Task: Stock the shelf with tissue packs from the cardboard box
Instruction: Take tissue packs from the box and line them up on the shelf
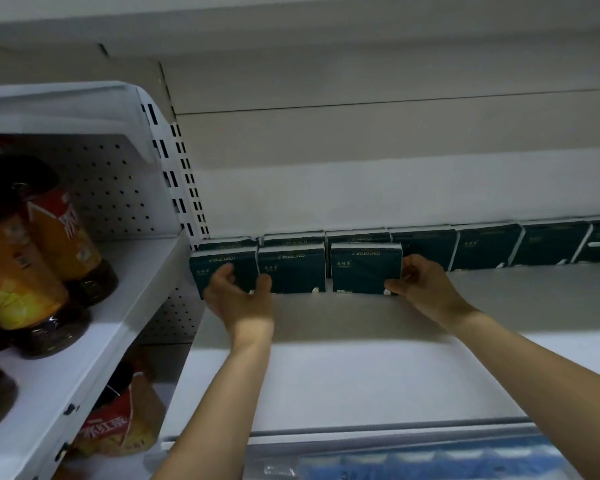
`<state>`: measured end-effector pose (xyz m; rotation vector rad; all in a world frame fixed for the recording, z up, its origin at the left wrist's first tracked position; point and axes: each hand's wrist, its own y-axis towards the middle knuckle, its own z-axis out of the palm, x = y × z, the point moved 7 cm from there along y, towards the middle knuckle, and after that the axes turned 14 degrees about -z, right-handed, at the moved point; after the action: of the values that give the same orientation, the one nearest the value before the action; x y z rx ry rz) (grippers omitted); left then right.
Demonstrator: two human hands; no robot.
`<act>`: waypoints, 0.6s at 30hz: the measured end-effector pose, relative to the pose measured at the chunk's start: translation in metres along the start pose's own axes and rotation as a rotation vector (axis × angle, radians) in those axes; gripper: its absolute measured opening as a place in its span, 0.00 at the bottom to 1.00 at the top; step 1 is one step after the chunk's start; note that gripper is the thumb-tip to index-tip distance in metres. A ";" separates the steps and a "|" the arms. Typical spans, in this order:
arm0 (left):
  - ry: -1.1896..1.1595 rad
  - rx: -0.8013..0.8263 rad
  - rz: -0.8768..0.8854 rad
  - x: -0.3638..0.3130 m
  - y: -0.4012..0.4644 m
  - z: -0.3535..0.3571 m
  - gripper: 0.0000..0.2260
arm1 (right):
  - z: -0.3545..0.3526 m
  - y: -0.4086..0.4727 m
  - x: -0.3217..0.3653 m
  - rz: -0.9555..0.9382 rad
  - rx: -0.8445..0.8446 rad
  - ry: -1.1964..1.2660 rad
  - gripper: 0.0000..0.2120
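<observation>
Dark teal tissue packs (366, 268) all along the back, each with a thin white edge and small pale lettering across the face, and little white tabs at the bottom corners. The shelf (343, 368) under them is plain white, greying where shadow falls near the packs. The wall (361, 140) behind is off-white in flat horizontal bands. Over on the left, a white side panel (111, 188) dotted with small dark holes, and a white upright (181, 181) with rows of black slots. Bottles (39, 254) there have dark bodies wrapped in orange-yellow and red labels with white characters. Down at the bottom edge, blurry pale blue packaging (430, 462).
</observation>
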<state>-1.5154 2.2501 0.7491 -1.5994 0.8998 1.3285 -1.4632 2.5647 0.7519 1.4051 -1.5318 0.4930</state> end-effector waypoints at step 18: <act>0.033 0.107 -0.035 0.000 0.051 -0.016 0.51 | 0.002 0.001 0.002 -0.053 -0.157 -0.176 0.12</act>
<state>-1.5560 2.2160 0.7417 -1.5515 0.9437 1.2127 -1.4650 2.5619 0.7528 1.3919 -1.6308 0.2158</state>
